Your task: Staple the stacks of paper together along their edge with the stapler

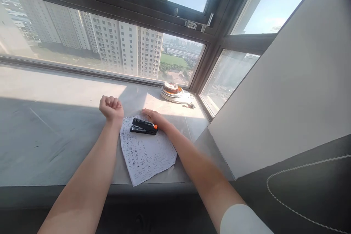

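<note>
Several sheets of handwritten paper (153, 157) lie on the windowsill, their lower corner reaching the front edge. On the sheets' upper part rests a black stapler (143, 127) with an orange piece at its right end. My right hand (154, 116) lies at the top of the paper just behind the stapler, its fingers stretched out to the left and partly hidden by it. To the left of the paper, my left hand (111, 108) is curled into a fist with the wrist turned up, and nothing shows in it.
A stack of round plate-like items (175, 94) stands in the window corner, with a small dark tangled thing (189, 105) in front. Windows (115, 40) run along the back. A white wall (287, 80) slants on the right, and a beaded cord (270, 190) hangs below it.
</note>
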`<state>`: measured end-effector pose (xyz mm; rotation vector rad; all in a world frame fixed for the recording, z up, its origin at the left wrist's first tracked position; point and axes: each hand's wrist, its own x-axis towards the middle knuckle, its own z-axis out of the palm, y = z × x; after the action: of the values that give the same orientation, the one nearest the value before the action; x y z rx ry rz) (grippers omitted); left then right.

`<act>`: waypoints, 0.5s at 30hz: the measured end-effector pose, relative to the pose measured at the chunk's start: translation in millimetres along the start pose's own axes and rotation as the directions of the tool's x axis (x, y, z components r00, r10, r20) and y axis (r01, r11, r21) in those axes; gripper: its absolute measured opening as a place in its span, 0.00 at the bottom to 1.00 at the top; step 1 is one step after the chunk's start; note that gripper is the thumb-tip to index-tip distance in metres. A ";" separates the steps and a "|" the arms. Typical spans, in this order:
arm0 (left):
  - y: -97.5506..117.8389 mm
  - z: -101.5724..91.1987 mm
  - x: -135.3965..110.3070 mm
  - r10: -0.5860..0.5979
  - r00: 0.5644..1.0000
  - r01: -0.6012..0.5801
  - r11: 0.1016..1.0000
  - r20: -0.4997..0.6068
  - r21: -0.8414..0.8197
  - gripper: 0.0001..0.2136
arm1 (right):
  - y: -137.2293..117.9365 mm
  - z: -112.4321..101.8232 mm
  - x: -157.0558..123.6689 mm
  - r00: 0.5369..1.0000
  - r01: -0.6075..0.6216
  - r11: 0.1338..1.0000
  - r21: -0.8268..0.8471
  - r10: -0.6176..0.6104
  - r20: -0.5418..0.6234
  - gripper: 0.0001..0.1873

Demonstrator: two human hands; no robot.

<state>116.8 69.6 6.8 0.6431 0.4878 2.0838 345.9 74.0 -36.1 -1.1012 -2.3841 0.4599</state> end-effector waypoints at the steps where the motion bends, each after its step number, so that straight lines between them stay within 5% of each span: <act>1: 2.3 -0.3 -0.3 0.024 0.999 -0.025 0.999 0.023 0.030 0.23 | -3.8 2.5 3.7 1.000 0.025 0.999 0.022 -0.025 0.007 0.25; 15: -7.1 12.9 -9.9 -0.049 0.995 0.037 0.989 0.087 0.141 0.26 | -9.8 -1.6 3.3 0.987 0.133 0.984 0.119 -0.143 0.079 0.27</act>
<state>133.9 66.5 10.6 0.7975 0.5947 1.9831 338.9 70.6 -29.2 -0.8763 -2.4572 0.5974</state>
